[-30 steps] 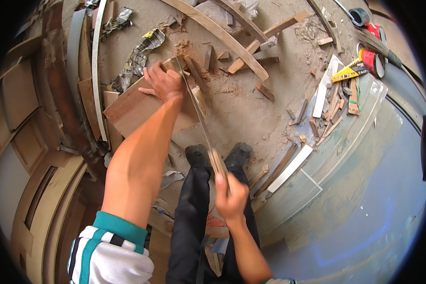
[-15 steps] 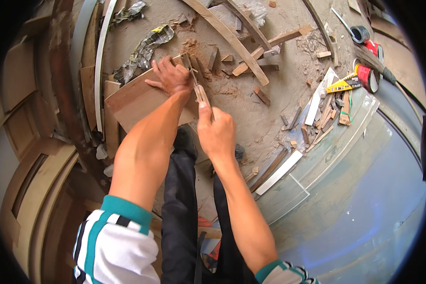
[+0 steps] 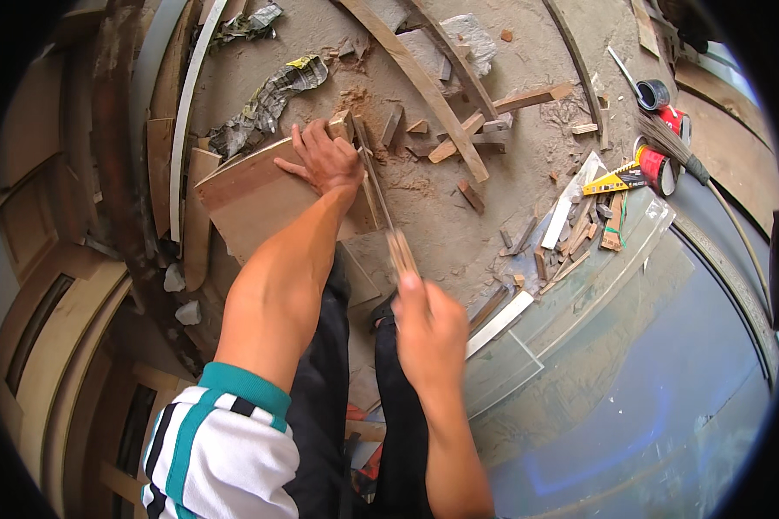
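Note:
My right hand [image 3: 431, 329] grips the wooden handle of a handsaw [image 3: 400, 253], blurred a little by motion. Its narrow blade runs away from me along the right edge of a brown wooden board [image 3: 260, 195]. On the board's far right corner lies my left hand [image 3: 331, 163], fingers spread and pressing down, close to the blade. A strip of wood [image 3: 370, 186] shows along that edge, beside the blade. How deep the blade sits in the wood cannot be made out.
Long wood strips [image 3: 424, 86] and sawdust [image 3: 355, 102] lie beyond the board. Crumpled paper [image 3: 273, 99] is at its far left. To the right are offcuts [image 3: 580, 233], a yellow-handled tool [image 3: 614, 180], red cans [image 3: 656, 170], a brush [image 3: 671, 143] and a glass sheet [image 3: 614, 346].
My right hand has drawn the saw back toward me and slightly right, baring more of the blade. My left hand stays on the board. The view has shifted slightly.

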A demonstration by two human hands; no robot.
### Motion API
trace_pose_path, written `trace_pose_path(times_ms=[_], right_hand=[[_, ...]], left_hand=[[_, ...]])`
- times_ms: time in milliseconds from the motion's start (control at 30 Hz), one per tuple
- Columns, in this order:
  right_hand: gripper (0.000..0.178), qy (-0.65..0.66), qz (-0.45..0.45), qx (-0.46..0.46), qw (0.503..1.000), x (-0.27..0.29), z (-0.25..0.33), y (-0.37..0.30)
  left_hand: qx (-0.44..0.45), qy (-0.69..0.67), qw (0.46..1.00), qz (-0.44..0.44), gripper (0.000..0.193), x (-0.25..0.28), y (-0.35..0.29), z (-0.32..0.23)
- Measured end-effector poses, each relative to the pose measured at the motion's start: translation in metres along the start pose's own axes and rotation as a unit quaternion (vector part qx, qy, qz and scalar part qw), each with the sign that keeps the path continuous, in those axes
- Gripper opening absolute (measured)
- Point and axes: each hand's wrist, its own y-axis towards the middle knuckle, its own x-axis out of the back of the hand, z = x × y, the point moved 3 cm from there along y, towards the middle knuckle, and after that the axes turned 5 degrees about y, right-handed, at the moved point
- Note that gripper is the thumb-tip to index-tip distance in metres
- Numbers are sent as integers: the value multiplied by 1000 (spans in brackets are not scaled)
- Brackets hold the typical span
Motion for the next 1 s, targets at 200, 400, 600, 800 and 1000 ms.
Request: trace_pose_path(times_ms=[200, 400, 600, 800, 1000], right_hand=[[52, -7, -18, 14, 1000, -49, -12, 79], [51, 78, 19, -101, 992, 0, 1, -24], [59, -11, -37, 20, 999, -54, -29, 62], [44, 61, -40, 64, 995, -31, -55, -3], [36, 76, -32, 82, 993, -41, -83, -5]], left_hand=[[-12, -5, 1000, 7, 45, 3, 1, -11], [-5, -8, 999, -32, 44, -1, 1, -2], [-5, 2, 1000, 1, 45, 0, -8, -2], [-22, 10, 999, -34, 46, -3, -2, -5], [-12, 6, 999, -39, 44, -5, -1, -2]])
